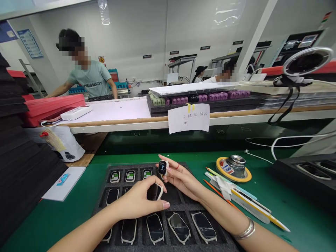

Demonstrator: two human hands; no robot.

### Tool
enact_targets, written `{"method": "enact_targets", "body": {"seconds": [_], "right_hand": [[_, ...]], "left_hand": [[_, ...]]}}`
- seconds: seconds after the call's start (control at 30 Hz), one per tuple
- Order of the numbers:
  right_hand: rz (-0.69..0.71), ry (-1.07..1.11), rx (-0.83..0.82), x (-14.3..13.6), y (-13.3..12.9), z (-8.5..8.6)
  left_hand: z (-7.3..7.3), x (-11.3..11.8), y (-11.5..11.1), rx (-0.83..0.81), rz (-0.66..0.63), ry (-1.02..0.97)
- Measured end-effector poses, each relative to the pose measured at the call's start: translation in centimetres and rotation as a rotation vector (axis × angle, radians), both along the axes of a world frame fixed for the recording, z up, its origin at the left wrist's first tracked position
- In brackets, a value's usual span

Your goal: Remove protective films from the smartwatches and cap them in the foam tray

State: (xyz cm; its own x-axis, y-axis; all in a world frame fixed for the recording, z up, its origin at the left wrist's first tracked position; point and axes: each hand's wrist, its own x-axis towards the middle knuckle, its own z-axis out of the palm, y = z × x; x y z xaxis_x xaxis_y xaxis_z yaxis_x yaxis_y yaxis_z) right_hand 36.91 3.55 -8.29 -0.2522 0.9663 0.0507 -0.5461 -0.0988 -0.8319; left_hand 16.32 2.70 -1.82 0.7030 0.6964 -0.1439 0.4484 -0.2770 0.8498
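Note:
In my right hand (185, 180) is a small smartwatch case (162, 168), pinched between thumb and fingers, its dark screen lit with a small pattern. My left hand (139, 201) curls over a second watch case (154, 192) with a dark face and pale rim, thumb and fingers around its edges. Both hands are above a black foam tray (101, 203) with square pockets. Along its far row, several watch cases (130, 176) show green and white screens. Dark-screened watch cases (155, 228) lie in the near row. My left hand partly covers the middle row.
Right of the tray lie pens, tweezers-like tools (244, 201) and a metal dispenser bottle (237, 164) on a yellow tape roll (219, 166). Stacked black foam (23, 157) rises at left. A shelf (126, 124) crosses ahead; a co-worker (90, 78) stands behind it. More foam (312, 175) sits at right.

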Motion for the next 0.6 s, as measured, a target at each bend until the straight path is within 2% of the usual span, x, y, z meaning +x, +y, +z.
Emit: {"method": "enact_targets", "body": {"seconds": [0.17,0.37,0.6], "right_hand": [[-0.001,-0.008,0.010,0.0,0.0,0.1],[-0.003,-0.021,-0.004,0.0,0.0,0.0],[-0.020,-0.010,-0.025,0.1,0.0,0.1]], "left_hand": [[-1.6,-1.2,-0.5,-0.025,0.040,-0.053],[-3.8,-2.5,0.1,-0.005,0.222,-0.128],[-4.2,-2.4,0.2,0.035,0.251,-0.146]]}}
